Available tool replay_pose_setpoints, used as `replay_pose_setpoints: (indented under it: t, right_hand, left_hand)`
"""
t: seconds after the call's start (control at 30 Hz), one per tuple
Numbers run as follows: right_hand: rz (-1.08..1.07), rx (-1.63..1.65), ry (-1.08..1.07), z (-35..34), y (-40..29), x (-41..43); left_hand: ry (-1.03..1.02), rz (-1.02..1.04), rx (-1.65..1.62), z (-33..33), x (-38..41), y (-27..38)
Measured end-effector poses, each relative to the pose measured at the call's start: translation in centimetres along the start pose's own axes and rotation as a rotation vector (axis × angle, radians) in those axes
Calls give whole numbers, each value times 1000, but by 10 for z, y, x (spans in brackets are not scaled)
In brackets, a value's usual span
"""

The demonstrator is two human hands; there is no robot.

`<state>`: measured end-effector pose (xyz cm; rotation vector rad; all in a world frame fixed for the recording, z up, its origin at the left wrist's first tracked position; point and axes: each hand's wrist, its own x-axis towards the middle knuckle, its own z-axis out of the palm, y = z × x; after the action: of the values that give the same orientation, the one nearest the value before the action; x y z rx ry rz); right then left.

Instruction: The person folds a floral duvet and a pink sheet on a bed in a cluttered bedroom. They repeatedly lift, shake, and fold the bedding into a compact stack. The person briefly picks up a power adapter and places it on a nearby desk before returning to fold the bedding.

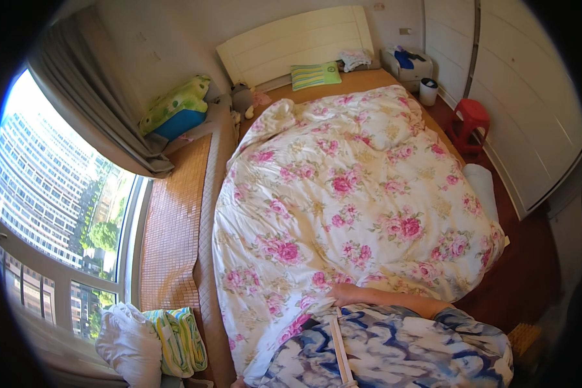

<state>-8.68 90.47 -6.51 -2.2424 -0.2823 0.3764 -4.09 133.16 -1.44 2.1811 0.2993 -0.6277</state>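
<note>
A white duvet with pink roses [349, 208] lies over most of the bed, rumpled, its near edge pulled towards me. My right hand [345, 294] grips that edge close to my body. Only a small part of my left hand [238, 383] shows at the bottom rim, by the duvet's near left corner; its fingers are hidden. At the head of the bed, a green and yellow striped pillow [315, 75] lies on the brown sheet, with a crumpled patterned cloth [355, 60] beside it.
Left, a window seat with a bamboo mat [174, 208] holds a folded striped quilt [186, 339], white bedding [128, 339] and a green cushion [174, 104]. Right stand a red plastic stool [469, 123], a waste bin [428, 92], a nightstand [410, 70] and a wardrobe [524, 97].
</note>
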Motion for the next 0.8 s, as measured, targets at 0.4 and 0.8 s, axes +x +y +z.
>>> replay_pose_setpoints:
  t: [0.4,0.8]
  right_hand:
    - [57,-25,-96,6,14,-6]
    - [25,183,211,-9,-13,14]
  left_hand:
    - [43,329,358,2,-101,24]
    - [-364,845,499,102,34,139]
